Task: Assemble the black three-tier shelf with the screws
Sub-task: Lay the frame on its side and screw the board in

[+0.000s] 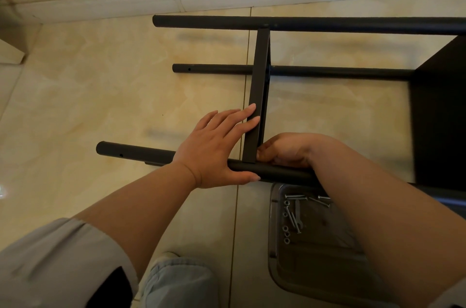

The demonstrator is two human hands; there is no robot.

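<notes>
Shelf frame: lying on its side on the floor tiles, posts running across my view, so the joints are reachable from above.
L hand: I'm pressing it flat, fingers spread; fingertips bracing the middle tier panel, thumb hooked under the near post. Nothing clamped, just pinning panel square to post.
R hand: curled at the joint just right of the L fingertips, prob. seating a screw. Can't tell what it's pinching, fingers hidden.
End tier: well right of both hands, already on.
Screws: loose in clear tray, just under R forearm for quick reach.
Left post ends: holes empty, 3rd tier not yet on, I'd judge.
</notes>
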